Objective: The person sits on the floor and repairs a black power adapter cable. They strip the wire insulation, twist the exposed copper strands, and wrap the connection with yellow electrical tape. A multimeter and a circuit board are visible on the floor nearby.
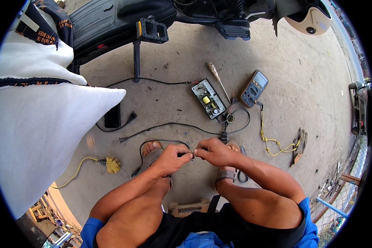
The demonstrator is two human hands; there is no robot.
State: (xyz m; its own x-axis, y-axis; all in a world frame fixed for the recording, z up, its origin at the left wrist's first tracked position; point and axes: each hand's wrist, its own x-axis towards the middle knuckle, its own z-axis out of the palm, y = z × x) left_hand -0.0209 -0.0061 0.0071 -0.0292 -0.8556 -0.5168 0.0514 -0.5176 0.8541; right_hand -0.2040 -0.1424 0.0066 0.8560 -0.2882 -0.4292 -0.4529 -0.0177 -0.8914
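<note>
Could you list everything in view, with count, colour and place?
Held cable: one, black, centre
Other cables: several, black, across ground
Circuit board: one, pale, centre
Screwdriver: one, pale handle, beside board
Multimeter: one, mostly grey, right of board
Leads: count unclear, mostly yellow, below multimeter
Hand tools: count unclear, dark, right
Connector: one, yellow, lower left
Cloth: one, white, left
Flat box: one, black, beside cloth
Vehicle parts: several, black, top
Helmet: one, beige, top right
Fence: one, silver, lower right
Clutter: uncountable, brownish, lower left
Wooden piece: one, brown, bottom
Sandals: two, grey, centre
Legs: two, bare, bottom
Left hand: one, bare, pinching cable
Right hand: one, bare, pinching cable
</note>
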